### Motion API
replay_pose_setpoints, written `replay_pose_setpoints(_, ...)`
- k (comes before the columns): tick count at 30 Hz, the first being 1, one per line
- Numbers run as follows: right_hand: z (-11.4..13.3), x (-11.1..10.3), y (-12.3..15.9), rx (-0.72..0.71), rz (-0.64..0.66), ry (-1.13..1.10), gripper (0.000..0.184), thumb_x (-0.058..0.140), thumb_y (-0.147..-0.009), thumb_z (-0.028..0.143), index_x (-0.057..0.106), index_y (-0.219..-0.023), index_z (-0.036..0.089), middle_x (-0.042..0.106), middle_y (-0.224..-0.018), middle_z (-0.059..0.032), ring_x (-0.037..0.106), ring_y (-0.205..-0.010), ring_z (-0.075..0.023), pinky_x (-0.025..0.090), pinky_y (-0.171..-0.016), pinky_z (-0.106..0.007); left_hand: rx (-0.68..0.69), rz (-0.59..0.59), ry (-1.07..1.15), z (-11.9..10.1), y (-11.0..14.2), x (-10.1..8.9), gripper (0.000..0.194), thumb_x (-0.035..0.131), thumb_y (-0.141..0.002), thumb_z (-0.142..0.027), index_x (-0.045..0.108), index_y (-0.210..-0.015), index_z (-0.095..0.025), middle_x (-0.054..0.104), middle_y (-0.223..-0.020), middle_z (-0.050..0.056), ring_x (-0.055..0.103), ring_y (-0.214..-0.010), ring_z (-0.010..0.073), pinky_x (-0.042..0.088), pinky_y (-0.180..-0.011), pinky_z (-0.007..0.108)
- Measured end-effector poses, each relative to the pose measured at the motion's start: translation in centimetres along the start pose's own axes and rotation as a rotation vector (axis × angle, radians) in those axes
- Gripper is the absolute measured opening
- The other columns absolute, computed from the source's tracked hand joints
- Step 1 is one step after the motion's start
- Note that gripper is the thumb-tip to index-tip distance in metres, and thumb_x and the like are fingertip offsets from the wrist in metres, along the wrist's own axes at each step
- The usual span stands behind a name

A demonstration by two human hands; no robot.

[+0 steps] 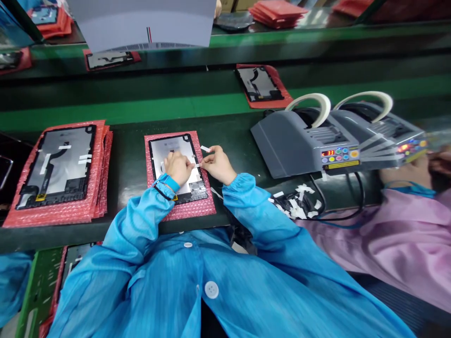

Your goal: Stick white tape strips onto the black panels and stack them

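Observation:
An opened tablet back (175,165) lies on a red bubble-wrap sheet (183,210) in front of me. My left hand (178,167) rests on the tablet with its fingers curled, pinching one end of a small white tape strip (196,165). My right hand (218,163) is just right of the tablet, fingers pinched on the other end of the same strip. Another white strip (205,149) sticks up by my right fingers. Both sleeves are blue.
A stack of red sheets with another tablet back (58,166) sits at left. Two grey tape dispensers (310,141) stand at right, with white tape scraps (298,202) before them. A person in a pink sleeve (398,234) works at right. More tablets lie on the green conveyor (260,84).

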State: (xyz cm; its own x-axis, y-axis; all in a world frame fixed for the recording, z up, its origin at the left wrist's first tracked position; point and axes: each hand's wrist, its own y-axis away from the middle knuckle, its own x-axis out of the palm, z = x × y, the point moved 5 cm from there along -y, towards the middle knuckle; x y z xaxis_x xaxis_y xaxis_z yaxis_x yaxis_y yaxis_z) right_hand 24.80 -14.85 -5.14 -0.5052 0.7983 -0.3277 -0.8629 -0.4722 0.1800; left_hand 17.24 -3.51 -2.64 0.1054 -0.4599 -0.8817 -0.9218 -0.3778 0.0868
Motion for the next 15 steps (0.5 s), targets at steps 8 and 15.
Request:
replay_pose_setpoints(8, 0.22, -0.14, -0.19, 0.0, 0.016, 0.132, 0.044, 0.059, -0.057, 0.004, 0.03, -0.083, 0.024, 0.053, -0.051, 0.0105, 0.059, -0.059, -0.0154, 0.042, -0.062, -0.026, -0.016, 0.028, 0.0, 0.08, -0.14, 0.37, 0.018, 0.059, -0.079, -0.029, 0.064, -0.066, -0.017, 0.058, -0.092, 0.011, 0.047, -0.104, 0.0341, 0.039, -0.083, 0.05)
replay_pose_setpoints(15, 0.85, 0.06, -0.42, -0.038, 0.019, 0.276, 0.043, 0.061, -0.057, 0.003, 0.03, -0.078, 0.024, 0.053, -0.05, 0.0095, 0.057, -0.059, -0.0151, 0.04, -0.064, -0.026, -0.031, 0.065, -0.03, -0.2, -0.02, 0.41, 0.018, 0.06, -0.078, -0.029, 0.061, -0.064, -0.017, 0.057, -0.094, 0.012, 0.045, -0.106, 0.0345, 0.037, -0.086, 0.05)
